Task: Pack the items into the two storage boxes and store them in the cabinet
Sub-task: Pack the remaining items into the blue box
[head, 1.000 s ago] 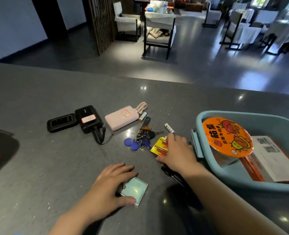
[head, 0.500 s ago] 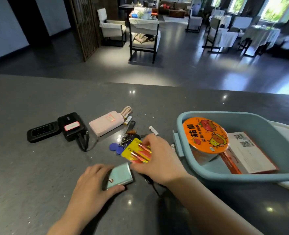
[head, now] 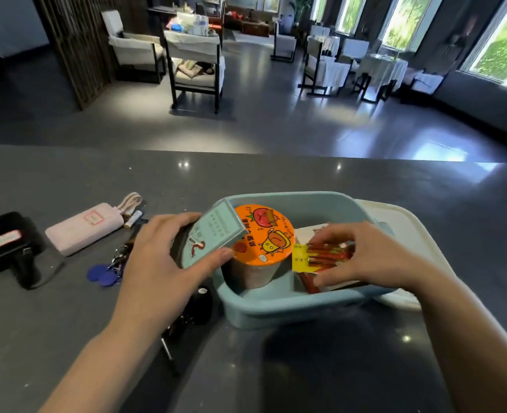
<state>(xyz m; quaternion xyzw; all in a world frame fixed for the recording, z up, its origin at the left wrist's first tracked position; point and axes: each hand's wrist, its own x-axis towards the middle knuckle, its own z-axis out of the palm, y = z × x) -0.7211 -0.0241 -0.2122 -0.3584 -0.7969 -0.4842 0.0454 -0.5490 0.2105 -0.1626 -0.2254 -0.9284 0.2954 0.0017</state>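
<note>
A light blue storage box (head: 291, 305) stands on the dark counter (head: 67, 323), holding an instant noodle cup with an orange lid (head: 264, 234) and a white and red carton (head: 320, 231). My left hand (head: 169, 257) grips a small pale green box (head: 216, 234) tilted over the storage box's left rim. Over the inside of the storage box, my right hand (head: 365, 257) holds a yellow pack of batteries (head: 318, 256).
On the counter at the left lie a pink power bank (head: 82, 228), a black power bank with a cable (head: 5, 242), a loose battery (head: 133, 219), keys with blue fobs (head: 106, 275) and a black car key (head: 200, 304). A white lid (head: 407, 239) lies under the storage box's right side.
Both hands lifted their items off the counter and carried them right, the battery pack to above the storage box's inside, the green box to its left rim. The camera view also shifted right.
</note>
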